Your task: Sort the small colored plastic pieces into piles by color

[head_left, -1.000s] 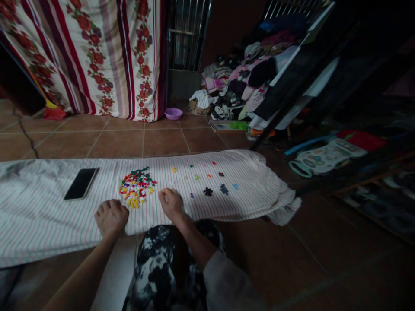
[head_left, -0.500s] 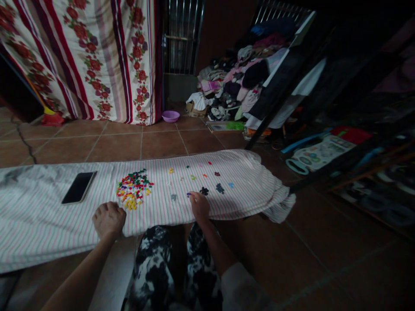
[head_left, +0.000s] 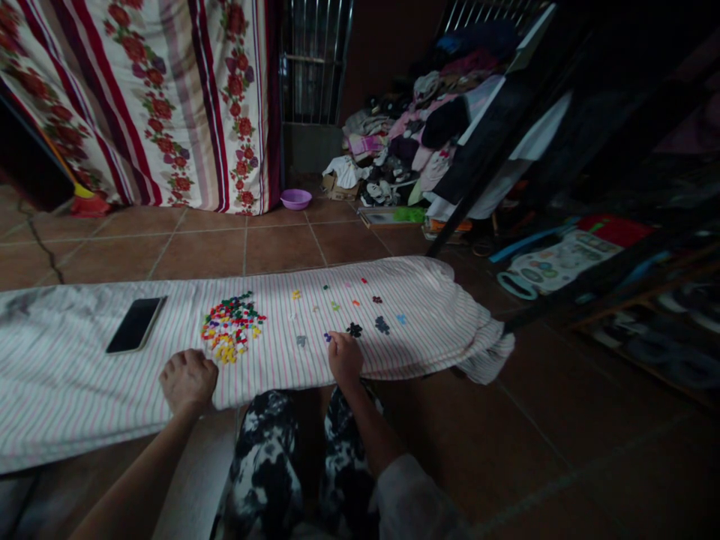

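My left hand (head_left: 188,381) rests on the striped cloth (head_left: 73,397) with its fingers curled in, just below a mixed heap of small colored pieces (head_left: 233,324). Nothing shows in it. My right hand (head_left: 346,358) is lowered to the cloth, thumb and fingers pressed together. Its tips are at a few small purple pieces (head_left: 328,337); whether one is pinched between them is hidden. Around it lie small groups sorted by color: grey pieces (head_left: 301,340), black pieces (head_left: 354,329), dark blue-grey pieces (head_left: 382,325), light blue pieces (head_left: 401,319), brown pieces (head_left: 377,299) and yellow pieces (head_left: 296,295).
A phone (head_left: 136,325) lies left of the heap. Beyond the cloth, a purple basin (head_left: 295,199) stands on the tiled floor by a floral curtain (head_left: 185,105). A pile of clothes (head_left: 405,142) and a slanted dark post (head_left: 478,191) are at the back right.
My right hand has drawn back very slightly to the right, and more of the purple pieces shows beside its fingertips. My left hand stays in place. The view shifts a little.
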{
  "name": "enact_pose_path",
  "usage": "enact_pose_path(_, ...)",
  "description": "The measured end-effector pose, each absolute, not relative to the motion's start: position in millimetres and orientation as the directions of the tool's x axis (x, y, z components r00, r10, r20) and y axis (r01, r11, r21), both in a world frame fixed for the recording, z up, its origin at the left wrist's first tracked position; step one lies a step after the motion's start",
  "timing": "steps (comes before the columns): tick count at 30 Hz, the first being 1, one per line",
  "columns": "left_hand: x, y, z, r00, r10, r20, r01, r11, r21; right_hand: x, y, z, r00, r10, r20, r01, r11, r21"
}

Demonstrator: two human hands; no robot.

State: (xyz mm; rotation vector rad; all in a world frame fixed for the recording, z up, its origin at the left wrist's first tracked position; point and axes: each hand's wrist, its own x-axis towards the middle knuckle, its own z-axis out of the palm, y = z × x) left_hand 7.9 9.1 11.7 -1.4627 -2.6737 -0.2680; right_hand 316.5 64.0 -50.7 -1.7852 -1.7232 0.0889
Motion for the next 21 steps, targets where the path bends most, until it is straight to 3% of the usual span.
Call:
enact_pose_path(8,5.8,9.8,8.3,-0.535,0.829,0.16,0.845,0.528,0.087,320.5,64.4,-62.8,0.103,0.895,0.434,0.877,0.124,-0.464)
enact_pose_path(21,-1.7,10.9,-4.7,-0.511,0.829,0.227,0.859,0.504,0.096,326.1,65.3,-66.1,0.137,0.873,0.467,0.793,0.187,-0.58)
